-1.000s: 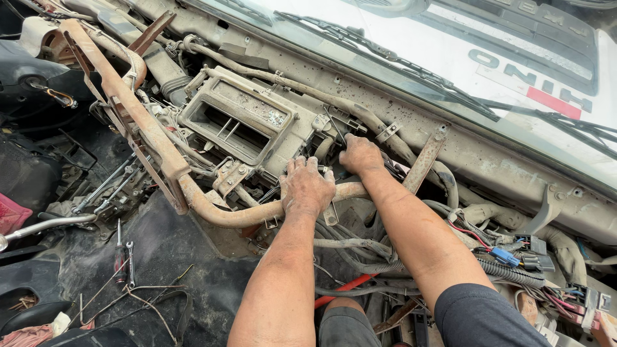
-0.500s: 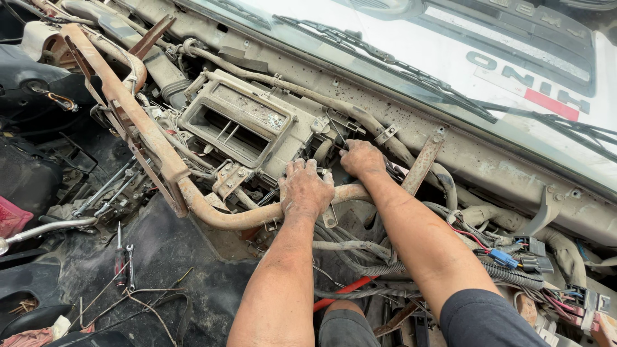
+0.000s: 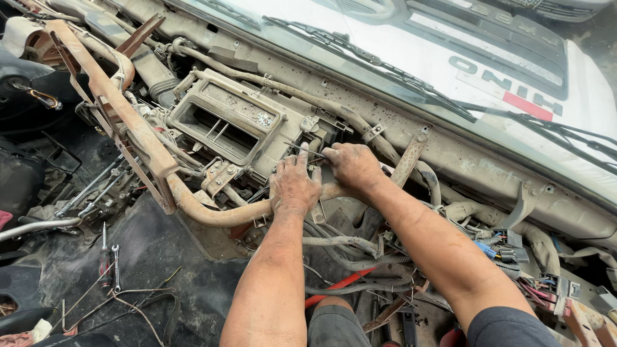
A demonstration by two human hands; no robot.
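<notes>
My left hand point(image 3: 294, 186) lies flat over a rusty bent tube point(image 3: 212, 215), its fingers spread up against the corner of a dirty grey heater box point(image 3: 225, 119). Right beside it, my right hand point(image 3: 352, 166) pinches a thin dark metal tool point(image 3: 303, 150) that points left at the box's corner. The two hands nearly touch. Whatever the tool's tip meets is hidden among clips and wires.
A rusty bracket frame point(image 3: 122, 109) runs up to the left. On the dark floor mat lie a screwdriver point(image 3: 104, 260) and a small spanner point(image 3: 116, 265). Loose hoses, a red cable point(image 3: 334, 286) and wire plugs point(image 3: 508, 247) hang below the windscreen point(image 3: 450, 71).
Both hands stay at the heater box corner. My right hand has shifted slightly down toward the left hand; the thin tool now shows at its fingertips.
</notes>
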